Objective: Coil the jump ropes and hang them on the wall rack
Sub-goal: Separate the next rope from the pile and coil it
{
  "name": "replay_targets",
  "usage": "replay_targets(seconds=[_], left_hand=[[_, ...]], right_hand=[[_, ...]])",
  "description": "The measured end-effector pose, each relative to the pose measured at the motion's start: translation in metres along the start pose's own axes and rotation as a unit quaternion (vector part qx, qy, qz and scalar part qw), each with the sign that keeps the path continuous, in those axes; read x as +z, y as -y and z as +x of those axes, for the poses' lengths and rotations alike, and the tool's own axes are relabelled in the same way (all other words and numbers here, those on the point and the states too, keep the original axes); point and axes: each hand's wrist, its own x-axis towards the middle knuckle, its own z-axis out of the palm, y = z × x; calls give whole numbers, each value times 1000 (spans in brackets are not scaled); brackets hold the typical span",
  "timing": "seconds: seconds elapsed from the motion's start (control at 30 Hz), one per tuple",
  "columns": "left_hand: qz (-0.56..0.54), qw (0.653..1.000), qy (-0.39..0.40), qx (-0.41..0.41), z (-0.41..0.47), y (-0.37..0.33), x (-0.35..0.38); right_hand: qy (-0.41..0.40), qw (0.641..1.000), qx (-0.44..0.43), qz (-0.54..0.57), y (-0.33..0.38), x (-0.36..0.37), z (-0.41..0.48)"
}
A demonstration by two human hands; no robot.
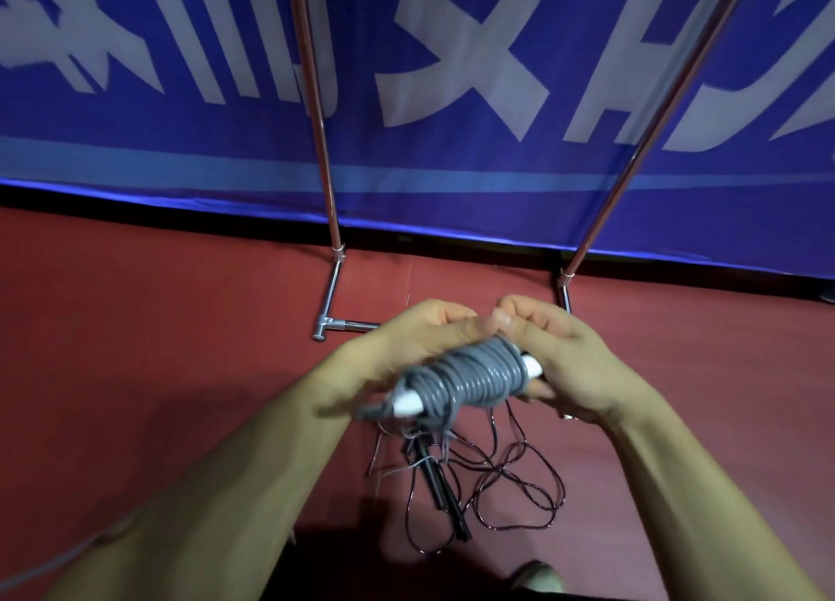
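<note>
- The grey plastic jump rope (474,370), wound round its white handles, sits between the hands. The right hand (569,365) grips one end and the blurred left hand (406,347) curls over it.
- A thin dark jump rope (497,474) lies uncoiled on the floor below the hands.
- Hanging on the metal pole rack (330,284) beyond the hands is seemingly still to do.

I was in what looked like a sports hall or gym. Under me ran a smooth red floor (135,311), the kind laid on indoor courts, and along its far edge hung a long blue banner (452,157) printed with big white characters. A metal rack (323,157) on tube feet stood just in front of it, and a thin dark jump rope (519,478) with black handles (445,496) lay loose on the floor.
</note>
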Motion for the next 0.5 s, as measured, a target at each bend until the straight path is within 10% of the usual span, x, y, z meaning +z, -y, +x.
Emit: replay_targets(seconds=[0.23, 0.5], left_hand=[[-101, 983, -126, -82, 16, 8, 51], [54, 982, -136, -116, 19, 16, 74]], right_hand=[[-320, 941, -85, 67, -6, -8, 18], [-475, 793, -151, -349, -42, -12, 18]])
